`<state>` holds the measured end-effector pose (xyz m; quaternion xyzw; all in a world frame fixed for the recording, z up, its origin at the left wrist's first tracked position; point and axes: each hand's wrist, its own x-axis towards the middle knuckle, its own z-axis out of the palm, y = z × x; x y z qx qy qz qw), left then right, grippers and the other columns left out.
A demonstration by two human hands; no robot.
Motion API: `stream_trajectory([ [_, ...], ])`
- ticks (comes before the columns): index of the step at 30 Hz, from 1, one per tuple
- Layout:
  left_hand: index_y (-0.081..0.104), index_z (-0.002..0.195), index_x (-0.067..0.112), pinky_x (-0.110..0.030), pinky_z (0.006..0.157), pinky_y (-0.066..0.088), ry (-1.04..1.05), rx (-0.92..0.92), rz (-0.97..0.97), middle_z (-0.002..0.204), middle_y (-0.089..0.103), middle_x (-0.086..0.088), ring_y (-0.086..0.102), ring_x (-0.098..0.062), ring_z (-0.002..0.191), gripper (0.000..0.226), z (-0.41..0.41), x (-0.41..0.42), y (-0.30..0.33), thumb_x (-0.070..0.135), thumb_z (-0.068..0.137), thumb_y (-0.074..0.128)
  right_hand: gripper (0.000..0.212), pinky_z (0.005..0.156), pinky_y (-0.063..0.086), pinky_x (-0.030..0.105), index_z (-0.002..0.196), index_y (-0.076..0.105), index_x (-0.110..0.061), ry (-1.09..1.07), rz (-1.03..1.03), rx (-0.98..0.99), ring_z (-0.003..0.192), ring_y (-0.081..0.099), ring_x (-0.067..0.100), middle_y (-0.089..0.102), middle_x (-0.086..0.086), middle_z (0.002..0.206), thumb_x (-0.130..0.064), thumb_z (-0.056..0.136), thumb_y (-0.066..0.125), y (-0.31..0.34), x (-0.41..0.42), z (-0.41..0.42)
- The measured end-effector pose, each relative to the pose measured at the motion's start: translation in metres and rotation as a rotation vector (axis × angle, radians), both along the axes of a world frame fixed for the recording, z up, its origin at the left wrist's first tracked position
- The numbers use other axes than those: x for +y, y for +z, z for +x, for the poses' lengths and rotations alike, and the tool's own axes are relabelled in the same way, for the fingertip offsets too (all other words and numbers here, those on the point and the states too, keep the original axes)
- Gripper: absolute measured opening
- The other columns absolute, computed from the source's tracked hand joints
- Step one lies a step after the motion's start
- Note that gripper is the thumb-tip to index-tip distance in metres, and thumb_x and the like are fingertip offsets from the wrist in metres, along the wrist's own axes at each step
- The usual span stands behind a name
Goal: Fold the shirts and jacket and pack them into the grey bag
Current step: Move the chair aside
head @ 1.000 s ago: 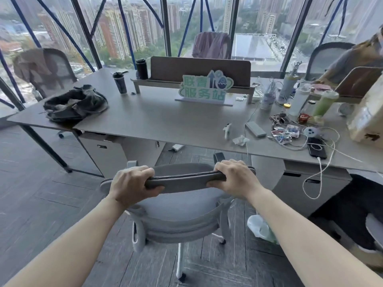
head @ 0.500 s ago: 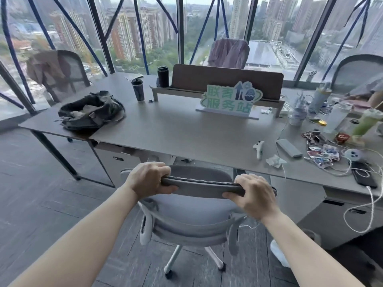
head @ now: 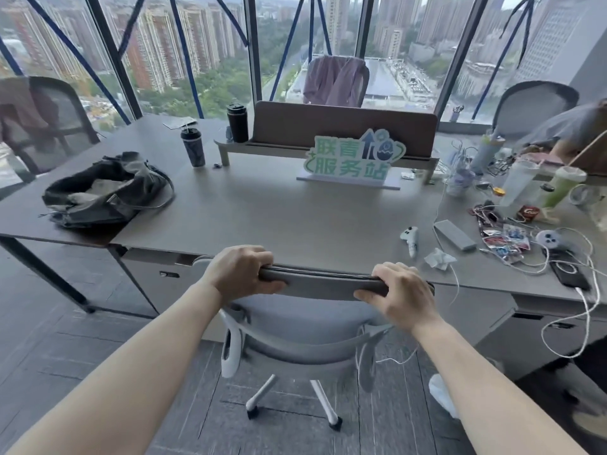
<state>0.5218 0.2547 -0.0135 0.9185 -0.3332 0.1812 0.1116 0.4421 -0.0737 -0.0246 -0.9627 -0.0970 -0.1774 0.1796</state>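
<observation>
The grey bag (head: 105,190) lies open and slumped on the left end of the desk (head: 279,211). A purple garment (head: 333,80) hangs over a chair back beyond the desk. A brownish garment (head: 23,110) drapes a chair at the far left. My left hand (head: 241,272) and my right hand (head: 399,292) both grip the top edge of a grey office chair (head: 315,284) that stands against the desk's front edge.
Two dark tumblers (head: 193,147) and a green sign (head: 353,159) stand at the back of the desk. Cables, a phone (head: 568,274), cups and small clutter cover the right end. A person (head: 571,129) sits at the far right. Grey floor (head: 65,339) lies to the left.
The chair, held by both hands, has rolled forward to the desk edge. The view has shifted closer to the desk and slightly left.
</observation>
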Motion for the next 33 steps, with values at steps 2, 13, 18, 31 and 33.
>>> stream_trajectory([
  [2,0.051,0.062,0.018,-0.025,0.048,0.04,0.009,0.01,0.003,0.062,0.05,0.005,0.051,-0.023,0.053,0.051,0.011,-0.001,0.001,0.067,0.069,0.057,0.051,0.068,0.034,0.034,0.071,0.052,-0.023,0.005,-0.007,-0.006,0.071,0.052,0.02,0.054,-0.011,0.069,-0.073,0.073,0.052,0.002,0.0,0.011],
  [13,0.05,0.065,0.017,-0.024,0.052,0.034,0.019,0.082,0.065,0.064,0.049,0.007,0.051,-0.022,0.058,0.05,0.039,0.009,0.009,0.067,0.068,0.055,0.052,0.063,0.028,0.028,0.07,0.054,-0.021,-0.01,-0.067,-0.034,0.064,0.054,0.02,0.055,-0.009,0.065,-0.072,0.075,0.051,0.004,0.012,0.032],
  [18,0.051,0.076,0.021,-0.027,0.062,0.036,0.07,0.115,0.112,0.071,0.052,0.007,0.051,-0.021,0.066,0.046,0.023,0.012,0.021,0.066,0.071,0.056,0.051,0.065,0.033,0.03,0.076,0.058,-0.024,0.024,-0.077,0.034,0.072,0.057,0.018,0.059,-0.01,0.071,-0.074,0.073,0.049,0.012,0.017,0.031],
  [31,0.067,0.098,0.016,-0.033,0.072,0.046,0.482,0.146,-0.019,0.098,0.066,-0.001,0.062,-0.025,0.09,0.023,-0.03,0.156,0.053,0.035,0.091,0.057,0.036,0.093,0.044,0.036,0.127,0.057,-0.02,0.493,-0.187,0.076,0.114,0.051,0.025,0.06,0.002,0.121,-0.037,0.096,0.05,0.065,0.259,0.072],
  [33,0.066,0.103,0.017,-0.033,0.078,0.048,0.576,0.193,0.009,0.103,0.065,0.0,0.061,-0.022,0.096,0.026,-0.038,0.206,0.048,0.037,0.092,0.052,0.035,0.091,0.045,0.038,0.126,0.057,-0.02,0.547,-0.218,0.058,0.114,0.052,0.027,0.061,0.004,0.118,-0.035,0.095,0.051,0.062,0.316,0.077],
])
